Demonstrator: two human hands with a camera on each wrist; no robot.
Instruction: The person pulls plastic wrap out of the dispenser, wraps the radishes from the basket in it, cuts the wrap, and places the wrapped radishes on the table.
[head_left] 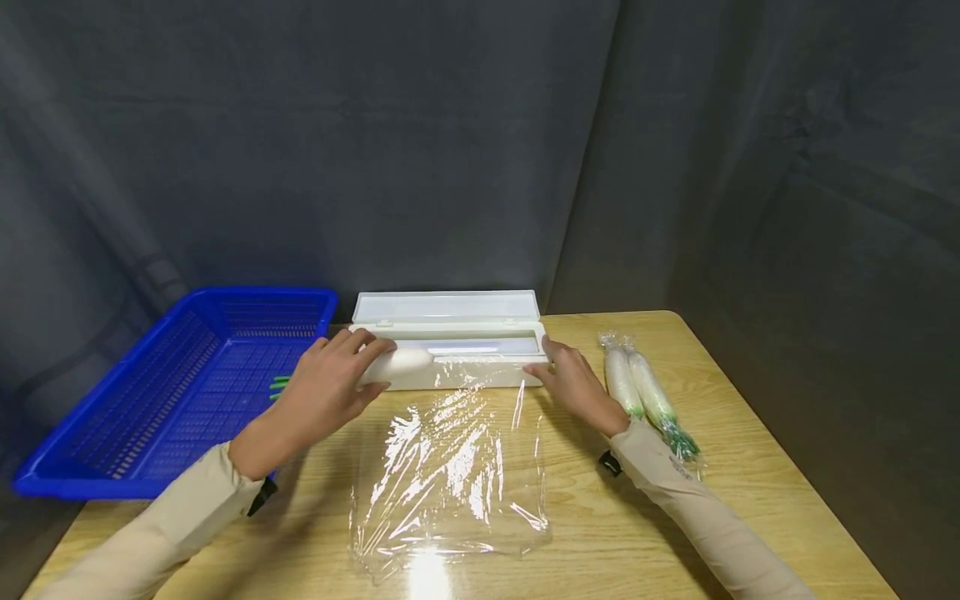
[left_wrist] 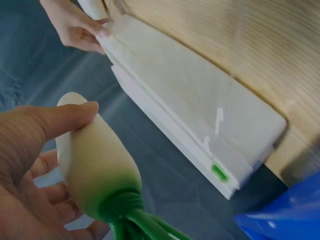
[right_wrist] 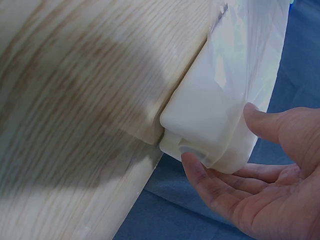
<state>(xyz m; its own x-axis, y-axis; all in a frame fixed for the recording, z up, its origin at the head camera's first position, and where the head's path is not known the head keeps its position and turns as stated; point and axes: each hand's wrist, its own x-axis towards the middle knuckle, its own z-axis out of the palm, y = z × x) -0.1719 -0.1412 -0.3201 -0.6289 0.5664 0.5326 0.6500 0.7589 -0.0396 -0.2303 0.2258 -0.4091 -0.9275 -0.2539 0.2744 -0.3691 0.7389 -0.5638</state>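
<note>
My left hand (head_left: 326, 379) grips a white radish (left_wrist: 95, 150) with green stems, its thumb laid along the white body. The radish is above the left part of a white cling film dispenser (head_left: 446, 330), whose lid stands raised at the back. At the dispenser's right end, my right hand (head_left: 573, 383) holds the box, thumb near the front upper edge and fingers against the end in the right wrist view. A sheet of clear cling film (head_left: 457, 475) runs from the dispenser toward me across the wooden table.
A blue plastic basket (head_left: 247, 292) stands on the left. Two film-wrapped white radishes (head_left: 622, 382) with green tops lie to the right, beside my right forearm. Dark curtains (head_left: 465, 150) hang behind the wooden table (head_left: 757, 475) and along its right side.
</note>
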